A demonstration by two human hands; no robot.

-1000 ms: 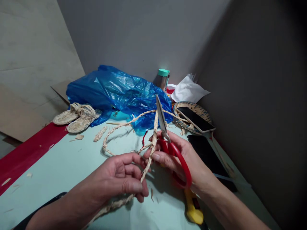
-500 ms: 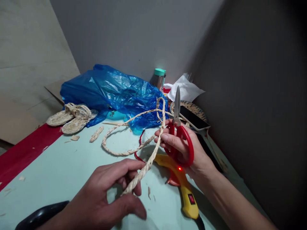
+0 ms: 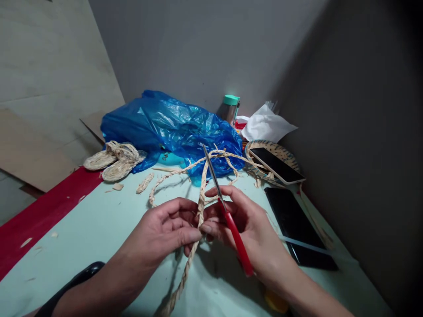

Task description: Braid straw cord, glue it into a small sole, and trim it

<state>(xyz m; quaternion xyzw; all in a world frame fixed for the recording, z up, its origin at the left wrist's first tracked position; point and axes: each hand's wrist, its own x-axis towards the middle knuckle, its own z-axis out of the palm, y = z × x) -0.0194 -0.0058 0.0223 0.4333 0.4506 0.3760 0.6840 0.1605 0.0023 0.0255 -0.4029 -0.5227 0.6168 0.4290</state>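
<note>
A braided straw cord [image 3: 201, 207] runs from the front of the table up between my hands and loops over toward the back. My left hand [image 3: 172, 231] is closed, pinching the cord between thumb and fingers. Red-handled scissors [image 3: 235, 233] lie in my right hand [image 3: 246, 224], blades together and pointing up and away. My right thumb and fingertips also touch the cord, beside my left fingertips. Part of the yellow glue gun [image 3: 276, 301] shows under my right wrist; the rest is hidden.
Woven straw slippers [image 3: 122, 165] and a small straw piece [image 3: 144, 183] lie at left. Behind are a blue plastic bag [image 3: 172, 123] and a green-lidded bottle [image 3: 230, 108]. At right, a phone [image 3: 277, 165] rests on a woven basket [image 3: 291, 154], near a black flat device [image 3: 297, 224].
My hands have come together on the cord, the left moving up along it. The scissors have turned edge-on and tilted left. My right forearm now covers most of the glue gun.
</note>
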